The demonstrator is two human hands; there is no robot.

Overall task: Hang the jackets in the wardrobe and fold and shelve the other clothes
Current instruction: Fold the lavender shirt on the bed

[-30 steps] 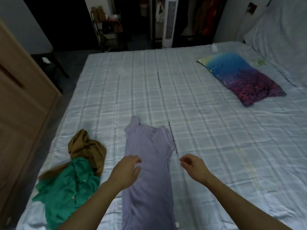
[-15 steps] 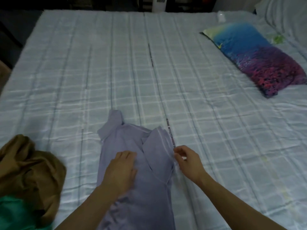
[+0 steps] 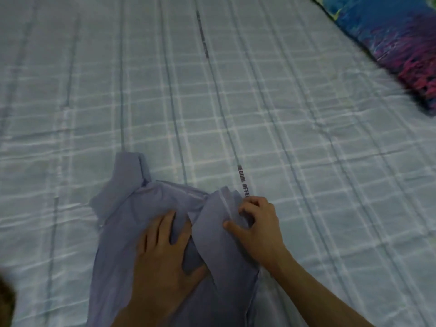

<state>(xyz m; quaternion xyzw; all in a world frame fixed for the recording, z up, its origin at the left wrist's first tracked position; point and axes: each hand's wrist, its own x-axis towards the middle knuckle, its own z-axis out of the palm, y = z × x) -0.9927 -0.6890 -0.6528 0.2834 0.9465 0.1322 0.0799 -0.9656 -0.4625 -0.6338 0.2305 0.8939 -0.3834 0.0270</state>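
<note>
A lavender shirt (image 3: 132,204) lies lengthwise on the checked bed sheet (image 3: 236,102), its collar end pointing away from me. My left hand (image 3: 165,253) rests flat on the middle of the shirt, fingers spread and straight. My right hand (image 3: 257,227) pinches the folded sleeve edge on the shirt's right side between thumb and curled fingers. The lower part of the shirt runs out of the bottom of the view under my forearms.
A blue and purple pillow (image 3: 396,41) lies at the upper right corner of the bed. A sliver of a brown garment (image 3: 6,300) shows at the lower left edge. Bare checked sheet stretches far and to both sides of the shirt.
My head has dipped closer to the bed, so the room and most of the brown and green clothes left the view. Both hands came down onto the shirt; the right one took hold of the sleeve edge.
</note>
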